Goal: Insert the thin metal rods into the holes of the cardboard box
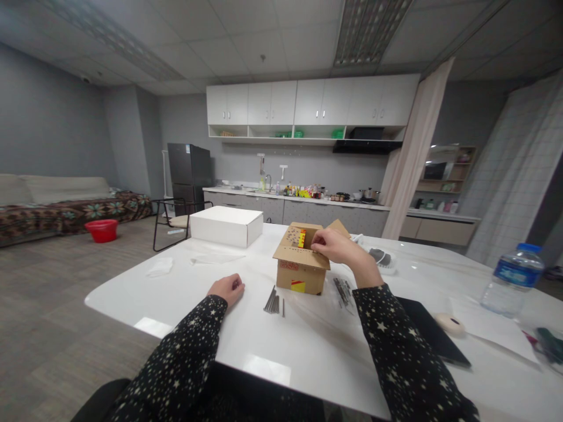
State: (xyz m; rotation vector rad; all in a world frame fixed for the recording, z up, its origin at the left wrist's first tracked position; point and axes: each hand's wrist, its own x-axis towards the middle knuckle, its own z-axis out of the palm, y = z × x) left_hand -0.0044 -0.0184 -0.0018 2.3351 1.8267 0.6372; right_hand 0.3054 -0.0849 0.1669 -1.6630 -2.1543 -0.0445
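**Right hand at the open cardboard box, left hand resting by the nails**

A small brown cardboard box (301,271) stands near the middle of the white desk (308,351), its flaps folded open. The right hand (338,246) reaches over the box's right side, and its grip is pinched closed at the top opening, fingertips on the box's flap edge; whether anything small sits between the fingers cannot be told. A yellow and red label shows inside the opening, and another on the box's front face.

The left hand (227,289) lies on the desk to the left of the box, near the desk's near-left edge, fingers curled loosely into a half-closed grip that holds nothing visible. Between this hand and the box lies a small bundle of long metal nails (271,302), just in front of the box's left corner. A second scatter of dark screws (342,290) lies on a clear plastic sheet, just right of the box and beside the right forearm.

Farther back on the left stands a closed white carton (226,225). Toward the desk's right edge stands a water bottle (511,280) with a blue cap, and a black tablet (428,331) lies flat beside the right sleeve.
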